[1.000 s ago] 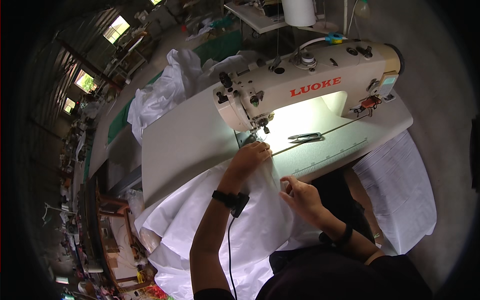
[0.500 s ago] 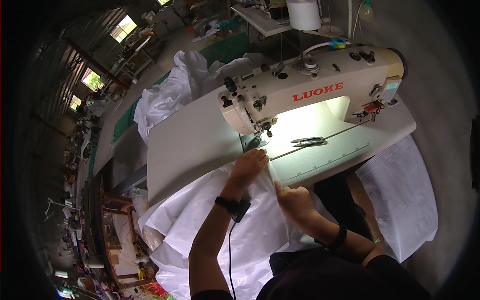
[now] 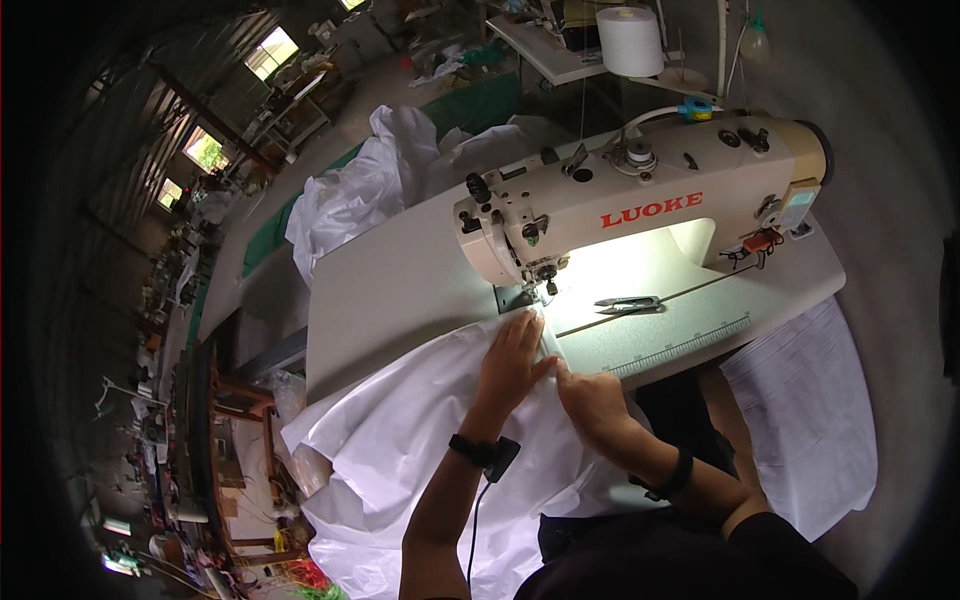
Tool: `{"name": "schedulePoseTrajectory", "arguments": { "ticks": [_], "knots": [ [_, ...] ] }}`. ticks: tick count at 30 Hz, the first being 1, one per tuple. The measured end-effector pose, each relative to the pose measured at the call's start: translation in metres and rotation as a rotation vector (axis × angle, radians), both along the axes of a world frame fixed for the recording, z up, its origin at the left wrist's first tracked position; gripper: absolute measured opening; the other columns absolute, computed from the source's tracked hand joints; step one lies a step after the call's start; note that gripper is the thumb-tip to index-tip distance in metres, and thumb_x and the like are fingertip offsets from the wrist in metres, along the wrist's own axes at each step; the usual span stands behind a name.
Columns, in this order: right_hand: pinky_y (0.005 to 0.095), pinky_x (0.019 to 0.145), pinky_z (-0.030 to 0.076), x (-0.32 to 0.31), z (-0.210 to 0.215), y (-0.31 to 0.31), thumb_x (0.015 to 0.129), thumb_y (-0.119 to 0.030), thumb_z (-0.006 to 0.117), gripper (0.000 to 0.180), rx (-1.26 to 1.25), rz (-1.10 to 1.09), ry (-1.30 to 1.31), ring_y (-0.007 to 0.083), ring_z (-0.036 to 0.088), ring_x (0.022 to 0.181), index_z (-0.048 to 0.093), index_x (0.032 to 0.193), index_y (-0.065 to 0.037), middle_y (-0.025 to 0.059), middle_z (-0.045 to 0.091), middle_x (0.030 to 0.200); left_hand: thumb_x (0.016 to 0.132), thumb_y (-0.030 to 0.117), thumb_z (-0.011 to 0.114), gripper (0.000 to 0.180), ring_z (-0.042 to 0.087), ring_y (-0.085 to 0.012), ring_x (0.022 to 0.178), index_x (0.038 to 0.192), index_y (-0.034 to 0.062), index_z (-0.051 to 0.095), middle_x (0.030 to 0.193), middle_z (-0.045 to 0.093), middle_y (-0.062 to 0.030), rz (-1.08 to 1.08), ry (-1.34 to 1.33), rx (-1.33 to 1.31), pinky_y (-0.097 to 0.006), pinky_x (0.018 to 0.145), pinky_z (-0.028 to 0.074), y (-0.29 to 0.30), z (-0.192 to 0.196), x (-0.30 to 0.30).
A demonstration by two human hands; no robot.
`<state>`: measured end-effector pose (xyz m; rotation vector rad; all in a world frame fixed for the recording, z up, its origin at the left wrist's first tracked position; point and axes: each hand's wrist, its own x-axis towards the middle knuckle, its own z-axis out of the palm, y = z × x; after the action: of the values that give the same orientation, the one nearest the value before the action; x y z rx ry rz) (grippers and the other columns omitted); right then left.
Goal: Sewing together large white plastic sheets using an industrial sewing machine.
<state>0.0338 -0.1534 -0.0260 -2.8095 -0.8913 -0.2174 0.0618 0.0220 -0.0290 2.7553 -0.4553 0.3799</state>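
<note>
A cream sewing machine (image 3: 640, 205) stands on a pale grey table (image 3: 400, 285). White fabric (image 3: 390, 450) drapes off the table's front edge toward me. My left hand (image 3: 512, 362) lies flat on the fabric, fingertips just below the needle and presser foot (image 3: 545, 290). Close beside it, my right hand (image 3: 592, 398) pinches the fabric's edge at the table's front. A dark band circles each wrist.
Thread snips (image 3: 628, 302) lie on the lit bed under the machine arm. A white thread cone (image 3: 630, 40) stands behind the machine. More white fabric (image 3: 375, 185) is heaped at the table's far left, and a white sheet (image 3: 810, 420) hangs at right. Cluttered workshop at left.
My view has drawn closer to the machine. Both hands have pushed the fabric forward, the left hand's fingertips now nearer the presser foot.
</note>
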Motion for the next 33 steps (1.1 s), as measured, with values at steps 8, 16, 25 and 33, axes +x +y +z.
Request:
{"name": "schedulePoseTrajectory", "arguments": {
  "ticks": [8, 16, 25, 33],
  "knots": [
    [0.0325, 0.046, 0.049, 0.024, -0.005, 0.011, 0.088, -0.008, 0.054, 0.032, 0.028, -0.038, 0.041, 0.0203, 0.067, 0.055, 0.062, 0.118, 0.0, 0.0049, 0.068, 0.065, 0.084, 0.033, 0.071, 0.058, 0.05, -0.0346, 0.125, 0.13, 0.0018, 0.054, 0.136, 0.049, -0.0179, -0.026, 0.024, -0.041, -0.041, 0.105, 0.042, 0.007, 0.002, 0.024],
    [0.0349, 0.048, 0.05, 0.025, -0.004, 0.01, 0.089, -0.008, 0.053, 0.032, 0.034, 0.001, 0.039, 0.0232, 0.068, 0.057, 0.061, 0.118, 0.002, 0.0071, 0.068, 0.066, 0.088, 0.033, 0.063, 0.052, 0.042, -0.0324, 0.133, 0.132, 0.0065, 0.055, 0.139, 0.046, -0.0186, 0.11, -0.073, 0.05, -0.049, 0.111, 0.033, -0.007, -0.002, 0.012],
    [0.0384, 0.053, 0.052, 0.037, 0.001, 0.007, 0.094, -0.01, 0.048, 0.03, 0.065, 0.055, 0.121, 0.0273, 0.069, 0.062, 0.059, 0.118, 0.005, 0.011, 0.068, 0.067, 0.092, 0.027, 0.058, 0.042, 0.037, -0.0305, 0.139, 0.133, 0.0157, 0.057, 0.146, 0.043, -0.0158, 0.122, 0.03, 0.0, -0.051, 0.115, 0.026, -0.002, -0.01, 0.009],
    [0.041, 0.058, 0.052, 0.126, 0.027, -0.018, 0.098, -0.027, 0.051, 0.023, 0.619, 0.118, 0.168, 0.0291, 0.068, 0.062, 0.065, 0.091, -0.009, 0.0081, 0.065, 0.063, 0.093, 0.027, 0.058, 0.041, 0.035, -0.0319, 0.141, 0.133, 0.017, 0.056, 0.148, 0.043, -0.0164, 0.088, 0.026, 0.011, -0.053, 0.115, 0.026, 0.006, -0.011, 0.021]
  ]
}}
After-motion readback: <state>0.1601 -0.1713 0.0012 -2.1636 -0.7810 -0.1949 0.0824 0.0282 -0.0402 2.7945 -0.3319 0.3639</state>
